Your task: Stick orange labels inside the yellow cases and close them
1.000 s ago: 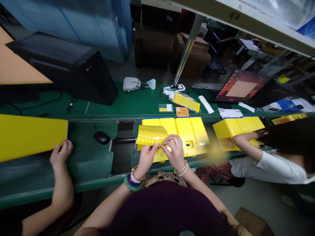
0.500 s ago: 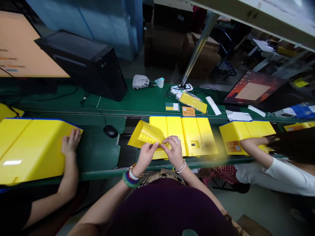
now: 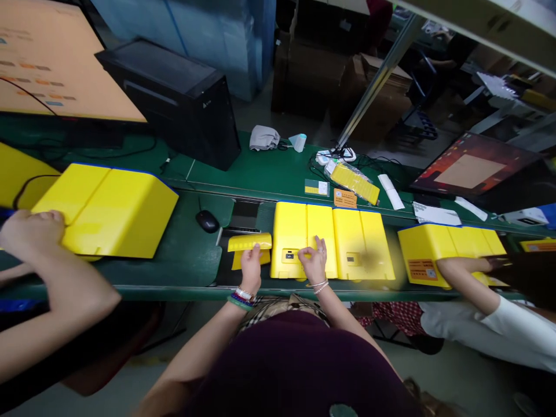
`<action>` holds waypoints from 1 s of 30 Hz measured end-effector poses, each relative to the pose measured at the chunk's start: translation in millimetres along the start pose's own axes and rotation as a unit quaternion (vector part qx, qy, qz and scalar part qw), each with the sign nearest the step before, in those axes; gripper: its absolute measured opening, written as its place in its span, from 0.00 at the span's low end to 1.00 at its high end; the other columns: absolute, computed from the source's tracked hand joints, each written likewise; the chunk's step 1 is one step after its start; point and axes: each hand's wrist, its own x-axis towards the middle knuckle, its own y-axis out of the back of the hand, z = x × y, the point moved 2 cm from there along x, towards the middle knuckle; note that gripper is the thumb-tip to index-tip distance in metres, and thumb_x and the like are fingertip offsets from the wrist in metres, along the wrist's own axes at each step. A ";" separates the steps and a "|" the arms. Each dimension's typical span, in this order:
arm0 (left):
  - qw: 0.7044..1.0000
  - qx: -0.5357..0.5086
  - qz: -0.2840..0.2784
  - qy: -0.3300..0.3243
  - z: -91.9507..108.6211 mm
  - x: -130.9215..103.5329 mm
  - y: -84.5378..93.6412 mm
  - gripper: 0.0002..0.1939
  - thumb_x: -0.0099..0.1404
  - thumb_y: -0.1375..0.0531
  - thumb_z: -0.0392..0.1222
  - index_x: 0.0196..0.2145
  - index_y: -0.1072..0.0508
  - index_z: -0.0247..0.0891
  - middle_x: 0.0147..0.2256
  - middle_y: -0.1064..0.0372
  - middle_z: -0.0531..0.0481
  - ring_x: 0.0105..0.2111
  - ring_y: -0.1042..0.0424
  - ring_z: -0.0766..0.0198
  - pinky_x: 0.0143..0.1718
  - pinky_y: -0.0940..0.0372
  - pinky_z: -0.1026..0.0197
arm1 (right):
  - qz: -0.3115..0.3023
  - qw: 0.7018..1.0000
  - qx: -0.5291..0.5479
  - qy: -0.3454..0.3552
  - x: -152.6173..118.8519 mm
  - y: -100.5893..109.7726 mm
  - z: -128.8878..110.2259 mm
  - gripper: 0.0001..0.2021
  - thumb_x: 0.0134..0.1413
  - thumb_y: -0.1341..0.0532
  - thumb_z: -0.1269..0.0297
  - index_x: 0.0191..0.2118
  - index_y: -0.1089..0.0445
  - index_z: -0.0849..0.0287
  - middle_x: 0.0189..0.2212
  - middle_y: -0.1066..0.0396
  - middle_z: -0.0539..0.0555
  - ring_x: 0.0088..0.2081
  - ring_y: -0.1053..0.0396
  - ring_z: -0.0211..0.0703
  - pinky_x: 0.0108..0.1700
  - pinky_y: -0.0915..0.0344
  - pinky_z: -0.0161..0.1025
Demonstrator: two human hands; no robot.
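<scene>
A thin, glossy yellow sheet with a curled flap (image 3: 243, 242) is in the left hand (image 3: 251, 271), its lower edge pinched between thumb and fingers, just beside the left end of a smooth, box-like yellow plastic housing (image 3: 289, 223). The sheet looks light, soft and springy, probably slick and easily creased, so an edge or corner is the sensible place to hold it. The housing seems stiff and likely slippery; two hands at its ends would suit it. The right hand (image 3: 315, 265) is over that housing, thumb and forefinger meeting in a narrow ring, the other fingers spread; whether a small piece sits between the tips, or the hand touches the plastic, I cannot tell. A second yellow plastic housing (image 3: 369, 234) stands alongside. Farther right, an orange rectangular label (image 3: 422, 270) carries dark print and a square code; behind, a flat orange printed card (image 3: 345, 198) lies on the green bench (image 3: 260, 168). Their lettering is too small to read, as is the pale logo on the black computer tower (image 3: 174, 98).
</scene>
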 end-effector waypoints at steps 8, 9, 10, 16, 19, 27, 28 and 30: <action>0.956 -0.189 -0.021 0.224 -16.0 -12.2 -12.1 0.09 0.68 0.46 0.29 0.31 0.29 0.34 0.29 0.26 0.48 0.31 0.25 0.67 0.39 0.31 0.65 | 0.004 0.994 -0.093 0.053 -11.3 -25.6 -2.6 0.09 0.55 0.40 0.65 0.28 0.25 0.58 0.68 0.50 0.57 0.70 0.63 0.56 0.66 0.60 0.62; 0.954 -0.194 -0.020 0.230 -15.9 -12.2 -11.4 0.09 0.68 0.46 0.29 0.32 0.29 0.34 0.29 0.26 0.48 0.31 0.25 0.67 0.39 0.30 0.65 | 0.007 0.994 -0.096 0.054 -12.0 -26.8 -2.1 0.09 0.56 0.41 0.65 0.28 0.25 0.58 0.68 0.51 0.57 0.70 0.63 0.56 0.66 0.60 0.62; 0.952 -0.198 -0.018 0.233 -15.7 -12.1 -10.4 0.09 0.68 0.46 0.29 0.32 0.29 0.34 0.29 0.26 0.48 0.31 0.25 0.68 0.39 0.30 0.65 | 0.009 0.994 -0.099 0.052 -12.7 -28.0 -1.5 0.09 0.56 0.41 0.65 0.28 0.25 0.58 0.68 0.51 0.58 0.70 0.63 0.55 0.66 0.60 0.62; 0.943 -0.194 0.001 0.272 -15.3 -12.2 -3.1 0.08 0.68 0.45 0.29 0.31 0.30 0.35 0.27 0.28 0.50 0.30 0.26 0.68 0.38 0.30 0.65 | 0.020 0.993 -0.113 0.039 -16.7 -35.1 -3.2 0.09 0.57 0.41 0.65 0.30 0.26 0.59 0.69 0.55 0.59 0.70 0.61 0.54 0.66 0.59 0.63; 0.940 -0.181 0.003 0.290 -15.5 -10.1 -0.2 0.09 0.68 0.45 0.30 0.30 0.30 0.35 0.27 0.28 0.49 0.30 0.26 0.68 0.38 0.30 0.65 | 0.035 0.992 -0.120 0.030 -18.2 -36.7 -7.1 0.08 0.57 0.41 0.65 0.30 0.25 0.59 0.69 0.54 0.60 0.69 0.60 0.54 0.66 0.58 0.61; 0.939 -0.158 0.003 0.306 -16.6 -2.6 2.2 0.09 0.69 0.46 0.31 0.31 0.31 0.35 0.29 0.28 0.48 0.32 0.26 0.67 0.39 0.30 0.64 | 0.044 0.988 -0.145 0.025 -19.1 -39.6 -10.0 0.09 0.58 0.42 0.65 0.30 0.25 0.59 0.68 0.53 0.60 0.69 0.59 0.54 0.65 0.56 0.61; 0.939 -0.156 0.001 0.306 -17.0 -2.1 2.4 0.09 0.69 0.46 0.31 0.31 0.31 0.35 0.29 0.28 0.48 0.32 0.25 0.67 0.39 0.30 0.64 | 0.044 0.988 -0.149 0.026 -19.3 -40.0 -10.1 0.10 0.59 0.42 0.65 0.30 0.26 0.59 0.69 0.54 0.60 0.69 0.59 0.54 0.65 0.56 0.61; 0.940 -0.154 0.000 0.305 -17.8 -1.3 2.9 0.09 0.69 0.47 0.31 0.31 0.30 0.35 0.30 0.28 0.47 0.33 0.25 0.67 0.40 0.30 0.64 | 0.042 0.986 -0.158 0.028 -19.5 -40.3 -10.6 0.10 0.59 0.43 0.65 0.31 0.26 0.59 0.69 0.54 0.61 0.69 0.59 0.55 0.65 0.57 0.62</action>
